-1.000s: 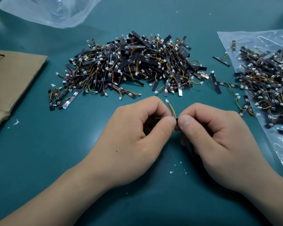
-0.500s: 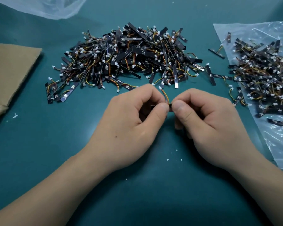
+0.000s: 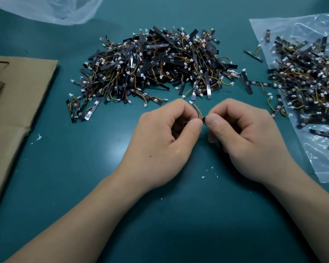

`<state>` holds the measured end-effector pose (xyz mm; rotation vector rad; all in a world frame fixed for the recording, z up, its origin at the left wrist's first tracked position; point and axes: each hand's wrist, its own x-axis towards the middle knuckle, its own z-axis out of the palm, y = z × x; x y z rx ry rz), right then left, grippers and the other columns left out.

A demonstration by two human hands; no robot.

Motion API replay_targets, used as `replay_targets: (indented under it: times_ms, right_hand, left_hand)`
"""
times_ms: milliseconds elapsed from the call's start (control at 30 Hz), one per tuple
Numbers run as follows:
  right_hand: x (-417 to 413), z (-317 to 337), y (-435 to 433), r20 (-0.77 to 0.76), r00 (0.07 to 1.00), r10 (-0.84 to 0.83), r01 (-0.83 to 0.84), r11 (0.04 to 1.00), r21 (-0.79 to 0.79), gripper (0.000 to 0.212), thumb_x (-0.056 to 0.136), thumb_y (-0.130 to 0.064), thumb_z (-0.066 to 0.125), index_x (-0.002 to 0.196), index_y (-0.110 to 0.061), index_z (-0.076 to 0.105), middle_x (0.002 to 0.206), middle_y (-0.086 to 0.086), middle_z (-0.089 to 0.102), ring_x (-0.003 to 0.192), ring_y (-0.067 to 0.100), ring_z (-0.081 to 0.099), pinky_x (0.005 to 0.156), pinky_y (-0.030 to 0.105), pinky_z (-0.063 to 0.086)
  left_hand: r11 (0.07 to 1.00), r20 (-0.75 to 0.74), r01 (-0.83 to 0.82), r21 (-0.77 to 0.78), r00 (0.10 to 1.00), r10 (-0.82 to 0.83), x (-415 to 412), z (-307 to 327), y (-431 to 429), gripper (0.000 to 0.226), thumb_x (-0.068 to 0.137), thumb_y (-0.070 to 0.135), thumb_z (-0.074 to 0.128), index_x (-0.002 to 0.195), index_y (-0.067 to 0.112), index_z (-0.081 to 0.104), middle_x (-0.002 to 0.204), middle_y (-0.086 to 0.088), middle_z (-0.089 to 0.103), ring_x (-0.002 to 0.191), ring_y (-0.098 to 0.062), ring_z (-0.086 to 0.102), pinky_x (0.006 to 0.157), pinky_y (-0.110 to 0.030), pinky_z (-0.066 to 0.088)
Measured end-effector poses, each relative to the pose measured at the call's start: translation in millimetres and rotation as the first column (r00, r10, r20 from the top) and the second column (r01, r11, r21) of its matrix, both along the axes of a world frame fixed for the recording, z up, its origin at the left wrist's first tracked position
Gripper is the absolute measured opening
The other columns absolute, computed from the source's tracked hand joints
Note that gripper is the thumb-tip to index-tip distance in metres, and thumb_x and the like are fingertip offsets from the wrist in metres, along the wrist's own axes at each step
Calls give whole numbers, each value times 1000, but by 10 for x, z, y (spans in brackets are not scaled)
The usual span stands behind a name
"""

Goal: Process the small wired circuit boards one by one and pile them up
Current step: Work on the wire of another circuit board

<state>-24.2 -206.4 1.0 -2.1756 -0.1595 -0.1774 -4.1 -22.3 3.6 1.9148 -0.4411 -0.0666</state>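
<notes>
Circuit board (image 3: 203, 119) sits over the tabletop (image 3: 65, 177), mostly hidden. The left hand (image 3: 165, 147) and right hand (image 3: 245, 141) each keep a pinching grip on it, so only a dark sliver and its wires (image 3: 197, 111) show. Beyond the board lies the big pile (image 3: 156, 63). Right of the board, a second pile (image 3: 308, 82) on a plastic bag (image 3: 327, 164) is cut off by the frame edge.
</notes>
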Motion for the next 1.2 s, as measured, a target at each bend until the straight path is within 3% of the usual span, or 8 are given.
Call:
replay_targets:
  times_ms: [233,333,433,567,700,967,1067,1200]
  right_hand:
    - [64,12,31,-70,997,-39,41,999,19,30,97,-39,57,71,-24,60,60,-9,63,52,17,55,55,28,39]
    - [157,29,21,-131,989,-68,76,996,52,33,93,-36,56,66,-16,58,57,-1,63,49,14,50,56,32,38]
    - [233,49,51,-129,988,-88,96,994,55,35,91,-36,57,67,-10,56,60,12,59,54,27,50,54,42,44]
    - [182,59,60,-80,992,-102,103,995,6,28,94,-34,55,71,-18,61,63,5,61,58,22,53,60,45,48]
    - [110,42,60,-107,993,-48,38,995,-94,31,96,-41,51,73,-23,62,66,0,65,65,22,58,68,49,51]
    - [82,32,33,-39,999,-13,11,998,-59,25,101,-36,54,81,-26,64,64,-9,66,62,15,59,60,33,44]
    - [59,18,38,-13,1000,-18,17,999,-42,23,100,-36,55,82,-26,64,64,-4,63,60,18,56,58,33,43]
    - [59,24,19,-1,1000,-23,23,1000,-5,22,100,-31,57,79,-27,62,63,-2,61,57,17,52,55,22,37]
  left_hand:
    - [1000,5,-2,9,1000,2,108,14,-53,18,95,18,61,78,18,60,61,10,56,56,-11,49,56,-26,40]
    - [998,-30,35,58,999,-33,207,16,-113,20,93,22,56,74,21,54,54,12,45,53,-9,39,55,-27,33]
    - [997,20,-34,74,999,32,232,-2,-154,20,94,22,55,74,21,54,54,12,44,53,-8,37,54,-22,30]
    - [986,82,-59,154,996,46,175,-17,-147,17,96,26,52,79,24,52,61,13,48,59,-10,44,57,-26,34]
    - [995,75,-13,97,997,6,145,-5,-29,18,96,21,55,78,23,54,60,14,46,55,-7,41,55,-13,30]
    - [997,38,-7,78,999,4,135,-12,-33,18,99,25,54,81,22,56,60,9,48,54,-7,41,53,-24,37]
    - [999,-19,51,-12,999,-51,112,-4,8,15,98,24,51,85,20,58,61,-6,53,55,-23,46,51,-34,40]
    - [997,-54,80,-10,995,-81,120,-27,20,14,99,20,50,90,25,60,59,-1,60,51,-16,50,53,-26,40]
